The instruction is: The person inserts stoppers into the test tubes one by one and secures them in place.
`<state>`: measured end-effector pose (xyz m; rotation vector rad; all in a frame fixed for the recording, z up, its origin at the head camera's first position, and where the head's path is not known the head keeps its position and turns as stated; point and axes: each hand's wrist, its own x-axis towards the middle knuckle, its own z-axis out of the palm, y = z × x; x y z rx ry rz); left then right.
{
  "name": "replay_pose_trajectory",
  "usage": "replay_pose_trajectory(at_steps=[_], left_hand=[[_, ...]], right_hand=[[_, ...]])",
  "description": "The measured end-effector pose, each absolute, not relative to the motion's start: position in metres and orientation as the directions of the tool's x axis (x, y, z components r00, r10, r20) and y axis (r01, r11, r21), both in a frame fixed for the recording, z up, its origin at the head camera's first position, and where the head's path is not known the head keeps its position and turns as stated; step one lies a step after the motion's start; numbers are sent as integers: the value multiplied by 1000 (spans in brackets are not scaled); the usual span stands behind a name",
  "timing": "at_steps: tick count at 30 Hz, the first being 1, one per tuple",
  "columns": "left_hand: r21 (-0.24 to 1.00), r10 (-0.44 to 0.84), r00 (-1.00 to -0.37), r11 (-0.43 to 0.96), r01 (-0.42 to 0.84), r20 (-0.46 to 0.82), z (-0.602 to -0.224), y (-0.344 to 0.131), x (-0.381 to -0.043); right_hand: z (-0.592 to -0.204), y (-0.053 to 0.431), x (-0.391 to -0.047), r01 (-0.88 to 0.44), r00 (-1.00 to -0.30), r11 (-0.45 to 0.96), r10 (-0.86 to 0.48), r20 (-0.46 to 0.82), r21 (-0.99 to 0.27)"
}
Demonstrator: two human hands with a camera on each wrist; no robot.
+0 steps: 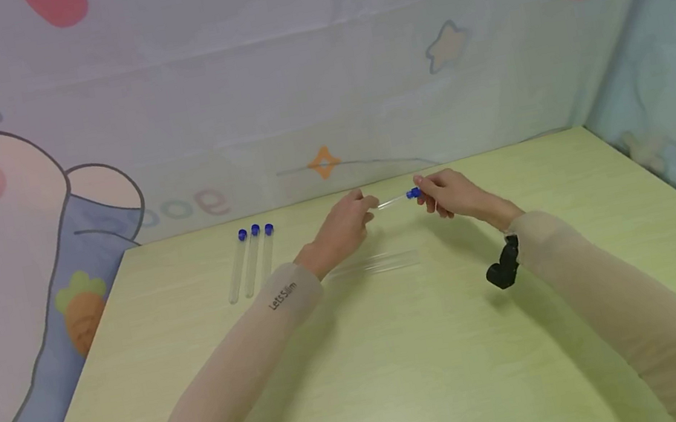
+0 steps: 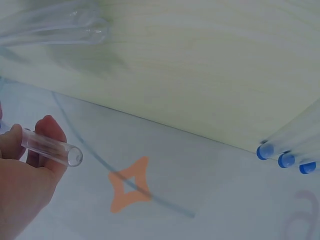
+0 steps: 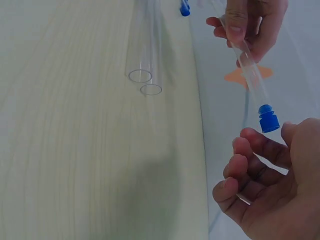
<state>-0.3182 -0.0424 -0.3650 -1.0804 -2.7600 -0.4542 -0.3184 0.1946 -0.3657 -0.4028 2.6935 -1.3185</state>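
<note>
My left hand (image 1: 344, 229) pinches a clear test tube (image 3: 255, 82) between thumb and fingers, above the far part of the table. The tube's rounded closed end shows past the hand in the left wrist view. A blue cap (image 3: 269, 122) sits in its other end, towards my right hand (image 3: 280, 185). In the right wrist view, the right thumb and curved fingers stand around the cap's end with a small gap, not visibly gripping it. Below the hands, two clear uncapped test tubes (image 1: 381, 262) lie side by side on the table, open ends to the right.
Three test tubes (image 1: 252, 260) with blue caps lie in a row on the table (image 1: 369, 386), left of the left hand. A printed cloth (image 1: 262, 88) hangs behind the table's far edge. A black wrist device (image 1: 503, 268) juts from the right sleeve.
</note>
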Motion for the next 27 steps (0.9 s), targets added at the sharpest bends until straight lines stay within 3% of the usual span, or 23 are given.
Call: replay_pose_trajectory(at_steps=[15, 27], left_hand=[[275, 633, -717, 662, 697, 291, -365, -40, -315], [235, 622, -736, 699, 676, 269, -368, -36, -314]], right_hand=[[-372, 183, -314, -170, -955, 541, -297, 2, -823], [-373, 179, -311, -141, -964, 566, -265, -18, -812]])
